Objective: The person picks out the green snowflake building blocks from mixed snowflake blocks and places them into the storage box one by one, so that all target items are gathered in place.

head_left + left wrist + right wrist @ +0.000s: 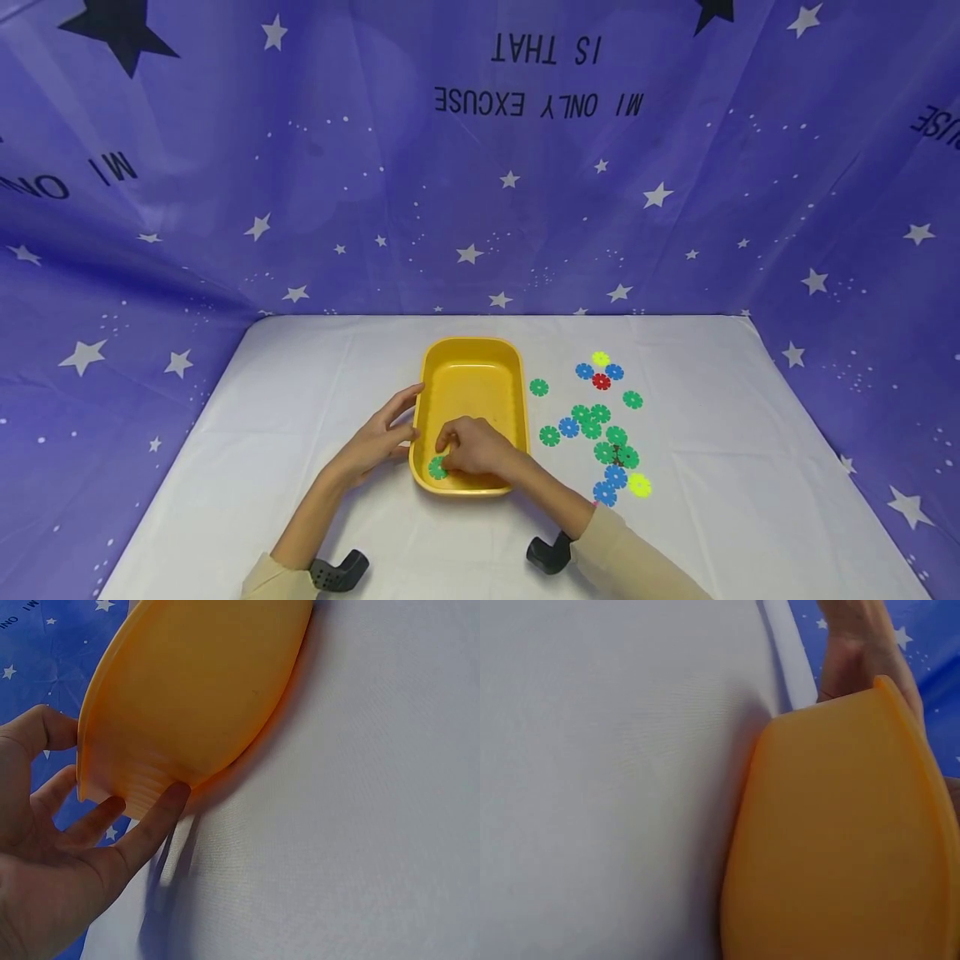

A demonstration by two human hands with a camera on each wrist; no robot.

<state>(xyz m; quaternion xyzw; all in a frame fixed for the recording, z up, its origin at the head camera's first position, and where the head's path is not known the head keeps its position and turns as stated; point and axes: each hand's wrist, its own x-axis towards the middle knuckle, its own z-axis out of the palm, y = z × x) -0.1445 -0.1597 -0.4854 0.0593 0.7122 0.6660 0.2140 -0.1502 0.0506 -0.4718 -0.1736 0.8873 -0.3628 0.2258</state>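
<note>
Tray, yellow, 1: flat on the white tabletop, a little left of middle, far end close to the tabletop's far edge; apparently so set as to lie within reach of 2 hands

Hand, left: fingers spread and loosely bent, tips against the outside of the tray's left wall; probably there to steady it against sliding

Hand, right: inside the tray's near half, fingers curled down, tips at the green disc; pinched or merely touched, cannot tell, with contact hidden behind the tray wall in the right wrist view

Disc, green, notched, 1: in the tray's near left corner, beside the right fingertips

Discs, loose: scattered off the tray's right edge, mostly green and blue, plus 2 yellow and 1 red; some touching or overlapping; seemingly kept to the right arm's side for easy reach

Disc, dark brown, 1: partly hidden among green ones

Curtain, blue, starred: beyond the tabletop's far edge
</note>
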